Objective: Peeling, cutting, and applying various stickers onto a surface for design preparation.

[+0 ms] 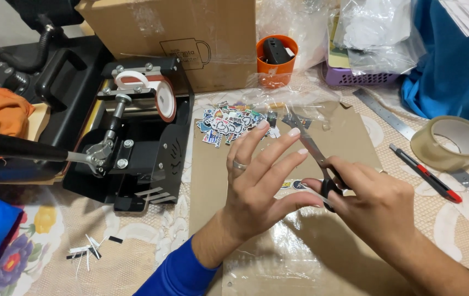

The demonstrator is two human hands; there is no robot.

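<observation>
My right hand [374, 205] grips the black handles of a pair of scissors [305, 140], whose blades point up and away to the left. My left hand [259, 178], ring on one finger, is spread with fingers apart just left of the scissors; its thumb and fingertips pinch something small and thin near the handles that I cannot make out. Both hands hover over a brown cardboard sheet [355, 137]. A pile of small colourful stickers [229, 123] lies on the sheet's far left corner.
A black mug heat press [136, 131] with a white mug stands at left, its lever handle [15, 147] sticking out left. A cardboard box [179, 33], orange cup [276, 60], tape roll [453, 142], metal ruler [382, 112], red-black cutter [426, 172] and paper scraps [89, 252] surround the sheet.
</observation>
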